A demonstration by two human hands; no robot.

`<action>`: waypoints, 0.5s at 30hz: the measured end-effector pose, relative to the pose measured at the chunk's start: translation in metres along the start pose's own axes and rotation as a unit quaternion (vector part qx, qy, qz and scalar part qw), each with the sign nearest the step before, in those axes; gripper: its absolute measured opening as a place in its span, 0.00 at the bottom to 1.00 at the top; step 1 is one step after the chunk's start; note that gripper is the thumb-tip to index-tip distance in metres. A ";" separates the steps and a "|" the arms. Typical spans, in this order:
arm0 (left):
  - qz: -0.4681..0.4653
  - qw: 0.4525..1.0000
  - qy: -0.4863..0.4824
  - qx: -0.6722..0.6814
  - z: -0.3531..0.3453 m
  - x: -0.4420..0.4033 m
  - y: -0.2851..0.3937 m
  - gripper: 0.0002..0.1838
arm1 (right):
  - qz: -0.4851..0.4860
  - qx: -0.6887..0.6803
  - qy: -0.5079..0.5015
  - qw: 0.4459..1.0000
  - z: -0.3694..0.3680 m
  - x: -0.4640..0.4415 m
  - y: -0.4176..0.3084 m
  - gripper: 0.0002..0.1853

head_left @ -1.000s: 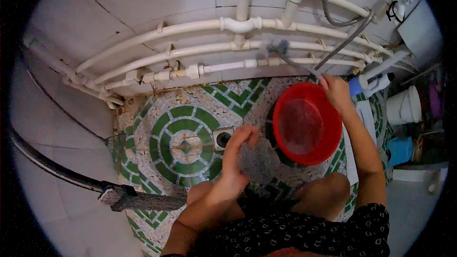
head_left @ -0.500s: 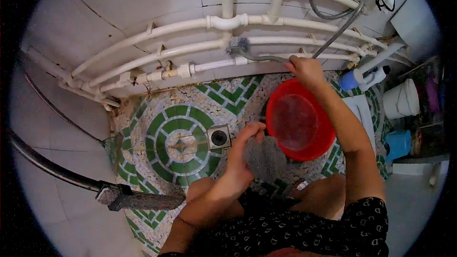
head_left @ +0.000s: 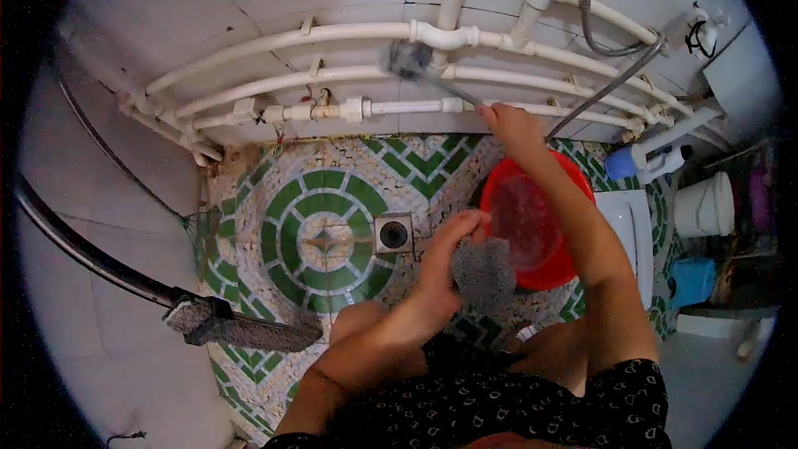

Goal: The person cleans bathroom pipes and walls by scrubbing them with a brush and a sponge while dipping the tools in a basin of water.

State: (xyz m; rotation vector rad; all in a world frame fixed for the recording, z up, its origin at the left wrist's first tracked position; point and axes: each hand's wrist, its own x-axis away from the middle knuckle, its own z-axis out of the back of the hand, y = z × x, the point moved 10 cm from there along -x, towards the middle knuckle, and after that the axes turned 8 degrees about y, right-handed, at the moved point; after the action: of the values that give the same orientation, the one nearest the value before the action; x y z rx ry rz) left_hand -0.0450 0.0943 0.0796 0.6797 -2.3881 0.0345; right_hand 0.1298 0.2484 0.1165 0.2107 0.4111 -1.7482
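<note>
My right hand (head_left: 511, 126) is closed on the handle of a grey brush (head_left: 411, 60), whose blurred head lies over the white wall pipes (head_left: 349, 75). Lower down, my left hand (head_left: 445, 262) is closed on a grey cloth (head_left: 484, 273) that hangs between it and a red basin (head_left: 532, 216). Murky liquid shows inside the basin, which my right forearm partly covers. The basin stands on the green and white tiled floor (head_left: 332, 241).
A square floor drain (head_left: 393, 234) lies left of the basin. To the right are a white tray-like fixture (head_left: 633, 237), a blue and white bottle (head_left: 625, 163), a white bucket (head_left: 705, 206) and a blue container (head_left: 692, 281). A mop-like tool (head_left: 249, 326) extends from the left.
My right hand has moved left with the brush, whose head now lies farther left along the pipes. My left hand still holds the cloth. The view has shifted slightly.
</note>
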 end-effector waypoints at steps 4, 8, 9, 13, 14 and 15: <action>-0.034 0.998 -0.040 0.027 0.000 0.008 0.019 0.10 | 0.168 0.053 0.037 0.984 -0.007 0.025 -0.002 0.14; -0.233 0.969 -0.052 -0.069 -0.012 0.041 0.063 0.10 | -0.085 0.004 -0.185 0.979 -0.056 0.058 0.058 0.19; -0.228 0.970 -0.050 -0.073 -0.011 0.040 0.063 0.10 | -0.062 -0.061 -0.142 0.986 -0.061 0.050 0.044 0.19; -0.033 0.998 -0.005 0.043 0.000 0.021 0.040 0.10 | 0.053 -0.056 -0.150 0.986 -0.061 0.027 -0.038 0.21; -0.042 0.998 0.010 0.049 0.002 0.025 0.044 0.10 | 0.077 -0.043 -0.146 0.985 -0.040 0.027 -0.060 0.21; -0.051 0.997 0.024 0.055 0.005 0.027 0.050 0.10 | 0.102 -0.031 -0.140 0.984 -0.015 0.032 -0.082 0.21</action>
State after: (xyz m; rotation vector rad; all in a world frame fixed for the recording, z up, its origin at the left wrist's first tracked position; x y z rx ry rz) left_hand -0.0900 0.1242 0.0991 0.8422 -2.3155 0.1374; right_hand 0.0422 0.2387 0.1044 -0.0380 0.2295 -1.5341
